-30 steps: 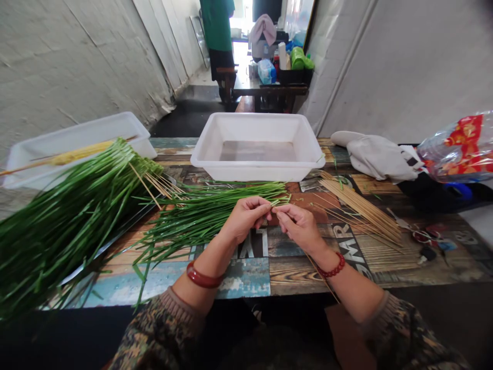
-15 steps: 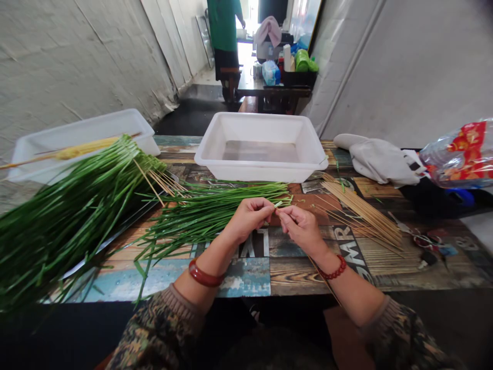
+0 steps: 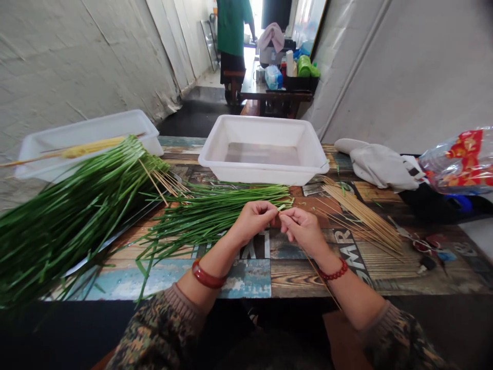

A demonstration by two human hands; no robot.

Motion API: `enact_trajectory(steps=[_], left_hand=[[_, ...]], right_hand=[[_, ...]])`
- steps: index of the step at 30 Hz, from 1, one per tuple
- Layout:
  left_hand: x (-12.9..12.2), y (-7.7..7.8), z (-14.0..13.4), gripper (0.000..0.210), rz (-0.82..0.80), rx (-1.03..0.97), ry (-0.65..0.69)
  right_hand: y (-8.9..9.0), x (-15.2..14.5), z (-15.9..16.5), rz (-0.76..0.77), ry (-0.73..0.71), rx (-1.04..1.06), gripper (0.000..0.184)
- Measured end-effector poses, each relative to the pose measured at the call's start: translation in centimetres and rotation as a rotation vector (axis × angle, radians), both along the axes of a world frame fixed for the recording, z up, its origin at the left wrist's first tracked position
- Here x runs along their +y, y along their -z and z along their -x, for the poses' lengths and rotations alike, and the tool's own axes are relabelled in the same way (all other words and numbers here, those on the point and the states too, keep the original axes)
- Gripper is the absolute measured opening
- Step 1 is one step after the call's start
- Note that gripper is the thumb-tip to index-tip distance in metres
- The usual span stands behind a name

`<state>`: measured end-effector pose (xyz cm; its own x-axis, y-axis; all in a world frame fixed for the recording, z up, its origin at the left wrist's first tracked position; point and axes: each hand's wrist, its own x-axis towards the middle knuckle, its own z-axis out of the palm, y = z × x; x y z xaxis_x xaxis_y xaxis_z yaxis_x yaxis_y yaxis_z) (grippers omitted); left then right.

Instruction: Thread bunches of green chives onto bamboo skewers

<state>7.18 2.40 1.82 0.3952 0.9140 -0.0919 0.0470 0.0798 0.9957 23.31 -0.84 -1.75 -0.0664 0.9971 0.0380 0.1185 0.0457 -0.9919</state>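
Note:
My left hand (image 3: 254, 222) is closed in a pinch on garlic chives, whose pale cut ends (image 3: 284, 207) poke out at the fingertips. Against it, my right hand (image 3: 305, 230) grips a thin bamboo skewer (image 3: 324, 281) that runs back under the wrist past the table's edge. The skewer's tip is hidden between the fingers. Loose garlic chives (image 3: 208, 205) lie on the table beside and behind my left hand. Farther left is a large heap of chives (image 3: 77, 205) with several skewers (image 3: 164, 180) sticking out of its cut end. More bamboo skewers (image 3: 365, 216) lie to the right.
A white plastic tub (image 3: 265, 173) stands at the table's back. Another tub (image 3: 150, 131), with yellowish skewered food across it, is at the left. Scissors (image 3: 425, 245), a pale cloth item (image 3: 379, 162) and a plastic package (image 3: 462, 159) are right. A person in green (image 3: 233, 31) stands beyond.
The view has shifted slightly. Both hands stay together at the chive ends, with only small finger movement, and the skewer shows a little more below my right hand.

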Motion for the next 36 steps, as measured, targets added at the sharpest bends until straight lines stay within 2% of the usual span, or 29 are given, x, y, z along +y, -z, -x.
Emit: enact_trajectory(steps=[9, 13, 19, 25, 28, 30, 31, 34, 36], left_hand=[[0.4, 0.0, 0.6, 0.027, 0.066, -0.155, -0.057], [0.4, 0.1, 0.6, 0.033, 0.087, -0.158, -0.038], [0.0, 0.1, 0.1, 0.03, 0.088, -0.127, -0.008], [-0.1, 0.3, -0.3, 0.028, 0.012, 0.011, 0.011], [0.0, 0.5, -0.1, 0.029, 0.001, 0.051, 0.099], [0.3, 0.7, 0.2, 0.026, -0.051, 0.09, 0.141], [0.5, 0.8, 0.3, 0.024, -0.103, 0.116, 0.109], [1.4, 1.2, 0.9, 0.019, -0.375, 0.279, -0.153], [1.9, 1.6, 1.2, 0.02, -0.583, 0.413, -0.237]], right_hand=[[-0.8, -0.2, -0.3, 0.04, -0.052, -0.048, 0.025], [-0.5, -0.2, -0.1, -0.04, -0.046, -0.1, 0.024], [-0.3, -0.1, 0.1, -0.141, 0.028, -0.186, 0.027], [0.0, 0.3, 0.1, 0.018, -0.009, 0.02, 0.027], [0.1, 0.5, 0.3, 0.081, -0.026, 0.122, 0.03], [0.1, 0.6, 0.3, 0.086, -0.014, 0.139, 0.031], [0.1, 0.7, 0.3, 0.085, 0.003, 0.136, 0.03], [0.3, 0.9, 0.2, 0.099, 0.062, 0.135, 0.03], [0.4, 1.0, 0.1, 0.114, 0.075, 0.154, 0.031]])
